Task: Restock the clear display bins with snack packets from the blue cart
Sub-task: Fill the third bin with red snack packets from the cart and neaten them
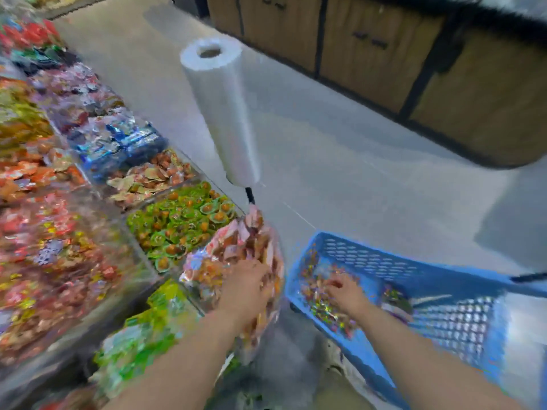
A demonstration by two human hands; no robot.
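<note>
Leftmost, full clear plastic display bins [134, 247], upright roll of clear bags [219, 108], left hand [248, 281] in the nearest bin's pink-orange snack packets [236, 241], right hand [344, 294] among shiny foil packets [318, 304] in blue perforated plastic cart [370, 261], both grips too blurred to tell.

Display stand, left: rows of clear plastic bins [142, 255], side by side, heaped with colourful foil snack packets [177, 223]. Pale grey floor [355, 161]: blue perforated plastic cart [370, 261] beside the stand; brown wooden cabinets [370, 54] beyond.
</note>
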